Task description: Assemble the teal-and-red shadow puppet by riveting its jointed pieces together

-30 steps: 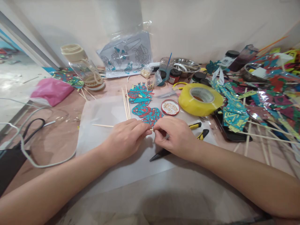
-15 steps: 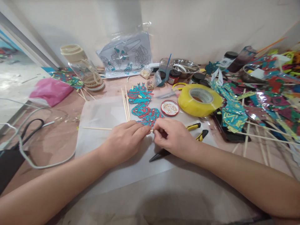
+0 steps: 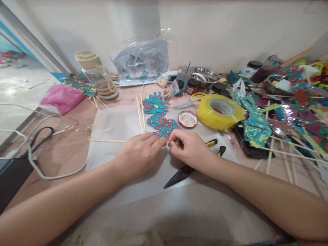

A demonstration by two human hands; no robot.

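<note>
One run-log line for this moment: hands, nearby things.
left hand: over wooden stick | right hand: close beside left | ahead: teal-red figure | pliers: partly hidden by right hand

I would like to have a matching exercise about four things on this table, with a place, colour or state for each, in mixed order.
1. crosswise stick
2. pliers
3. tape roll
4. round lid

a. partly hidden by the right hand
b. holding small bits
c. projecting leftward from the left hand
d. with a yellow outer band

Pairs: 1-c, 2-a, 3-d, 4-b
</note>
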